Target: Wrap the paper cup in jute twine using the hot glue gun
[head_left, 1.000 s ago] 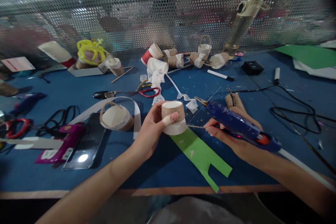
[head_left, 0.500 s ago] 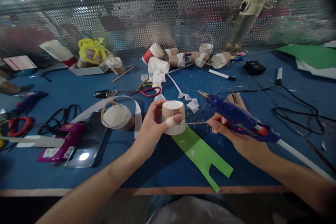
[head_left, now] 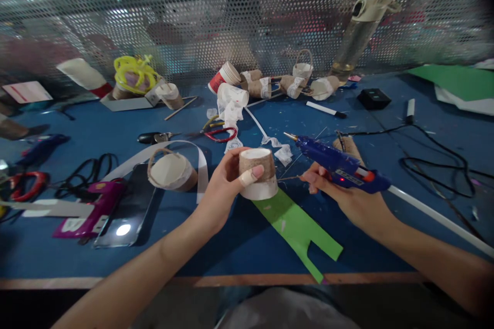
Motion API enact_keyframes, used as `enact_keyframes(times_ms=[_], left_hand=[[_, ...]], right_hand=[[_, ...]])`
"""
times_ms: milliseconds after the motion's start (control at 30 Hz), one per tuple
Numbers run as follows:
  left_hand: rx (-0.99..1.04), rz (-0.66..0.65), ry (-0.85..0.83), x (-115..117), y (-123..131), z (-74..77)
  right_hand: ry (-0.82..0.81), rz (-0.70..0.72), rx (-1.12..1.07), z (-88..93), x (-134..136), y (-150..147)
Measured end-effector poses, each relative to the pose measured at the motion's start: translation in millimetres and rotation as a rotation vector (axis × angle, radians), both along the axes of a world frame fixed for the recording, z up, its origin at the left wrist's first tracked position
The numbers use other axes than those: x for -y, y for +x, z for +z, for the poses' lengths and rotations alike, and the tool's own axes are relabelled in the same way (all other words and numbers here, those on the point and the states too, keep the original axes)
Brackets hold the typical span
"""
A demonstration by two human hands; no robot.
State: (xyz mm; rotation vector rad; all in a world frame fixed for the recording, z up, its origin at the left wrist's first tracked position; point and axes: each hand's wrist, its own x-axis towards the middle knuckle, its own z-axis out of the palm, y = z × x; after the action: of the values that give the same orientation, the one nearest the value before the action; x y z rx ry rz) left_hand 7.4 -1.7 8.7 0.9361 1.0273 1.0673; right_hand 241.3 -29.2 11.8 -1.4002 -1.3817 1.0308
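Note:
My left hand [head_left: 227, 180] is closed around a small paper cup [head_left: 259, 191], its thumb, wrapped with a pale bandage, pressed on the side. Brown twine covers the cup's upper part, while a white band shows below. From the cup a strand of twine [head_left: 290, 179] runs right to my right hand [head_left: 328, 182], which pinches it. That same hand holds a blue glue gun [head_left: 335, 164] with a red light lit; its nozzle points left, past the cup, and a white glue stick [head_left: 432, 211] sticks out behind. A green strip [head_left: 297, 226] lies beneath the cup.
A twine basket [head_left: 173, 170], a phone [head_left: 127, 211] and a purple glue gun [head_left: 90, 211] lie left. Red-handled scissors [head_left: 222, 134] and twine-wrapped cups [head_left: 262, 87] lie farther back. A water bottle [head_left: 357, 41] stands at the perforated metal screen [head_left: 200, 20]. Black cable [head_left: 436, 159] trails right.
My right hand and the glue gun have shifted slightly left and up, nearer the cup. The cup has tilted a little in my left hand, and the twine strand between the hands looks shorter.

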Motion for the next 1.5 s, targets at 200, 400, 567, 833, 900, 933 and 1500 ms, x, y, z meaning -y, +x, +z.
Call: enact_keyframes(times_ms=[200, 400, 567, 833, 900, 933, 1500], left_hand=[[0.019, -0.019, 0.002, 0, 0, 0.6], [0.028, -0.038, -0.011, 1, 1, 2.0], [0.038, -0.065, -0.028, 1, 1, 1.3], [0.060, -0.131, -0.010, 1, -1, -0.3], [0.062, -0.140, -0.012, 1, -1, 0.5], [0.062, -0.144, -0.015, 1, 0, 0.8], [0.092, -0.222, -0.074, 4, 1, -0.3]], right_hand=[[0.010, -0.005, -0.003, -4.0, -2, 1], [0.043, 0.025, 0.027, -7.3, -3, 2], [0.006, -0.003, -0.035, -3.1, -1, -1], [-0.017, -0.026, 0.067, -2.6, -2, -3], [-0.010, -0.026, 0.059, -3.7, -2, -3], [-0.007, -0.028, 0.049, -3.8, -2, -4], [-0.035, -0.010, -0.139, 0.4, -2, -10]])
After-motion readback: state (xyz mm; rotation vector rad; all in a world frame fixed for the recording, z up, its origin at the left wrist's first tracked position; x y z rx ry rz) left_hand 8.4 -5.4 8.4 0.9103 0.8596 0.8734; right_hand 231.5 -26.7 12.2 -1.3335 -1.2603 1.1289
